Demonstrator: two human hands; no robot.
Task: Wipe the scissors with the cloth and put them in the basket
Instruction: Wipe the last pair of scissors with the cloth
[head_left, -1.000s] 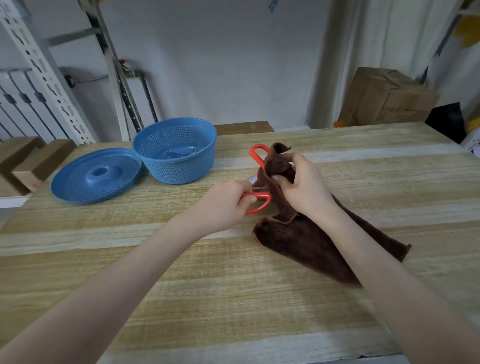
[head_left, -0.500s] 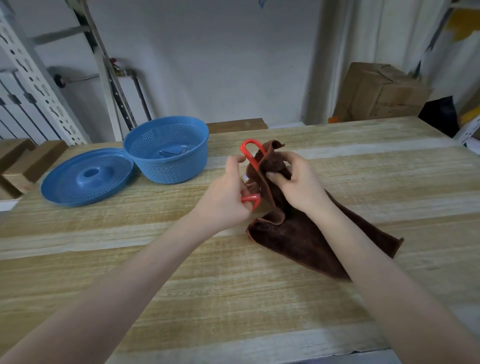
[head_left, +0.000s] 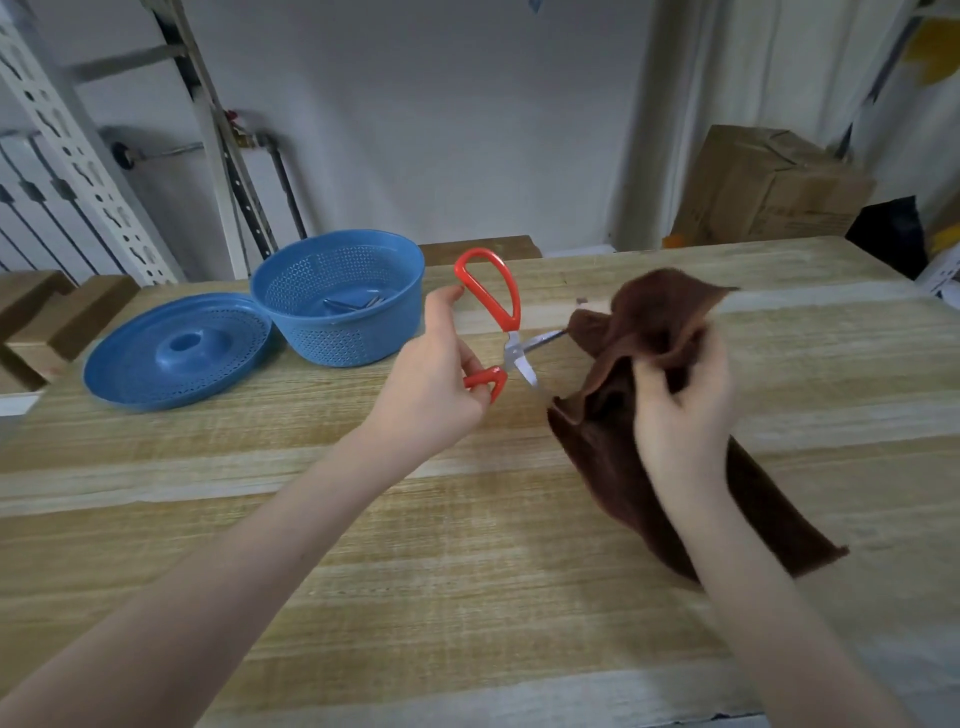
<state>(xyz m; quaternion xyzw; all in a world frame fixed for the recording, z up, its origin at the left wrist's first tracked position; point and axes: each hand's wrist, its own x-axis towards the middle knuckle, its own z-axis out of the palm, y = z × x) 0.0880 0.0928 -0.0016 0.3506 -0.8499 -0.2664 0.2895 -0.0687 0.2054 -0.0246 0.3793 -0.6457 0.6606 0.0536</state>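
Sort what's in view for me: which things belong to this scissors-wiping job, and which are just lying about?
Job: scissors, held in the left hand; brown cloth, gripped by the right hand; blue basket, open, left of the scissors.
Lying about: blue lid beside the basket; cardboard box at back right; wooden blocks at far left.

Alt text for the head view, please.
The left hand holds red-handled scissors, blades open, over a wooden table, while the right hand grips a brown cloth next to the blades. A blue basket and lid sit far left.
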